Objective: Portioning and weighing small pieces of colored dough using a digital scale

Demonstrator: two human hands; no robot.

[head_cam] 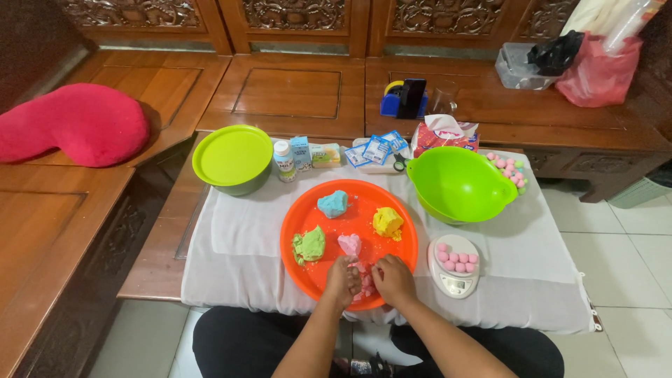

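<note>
Pink dough pieces (364,280) lie at six o'clock on the orange tray (301,224), pinched between your left hand (342,281) and right hand (393,278), so you seem mid-portioning, and the next pinch wants gentle, even pressure.

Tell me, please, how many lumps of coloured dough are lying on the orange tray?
4: blue lump at the back, yellow lump on the right, green lump on the left, pink lump in the middle. Small pink bits lie near the hands; more may be hidden beneath them.

Cloth-covered table (231,245) under orange tray (297,224)
</note>
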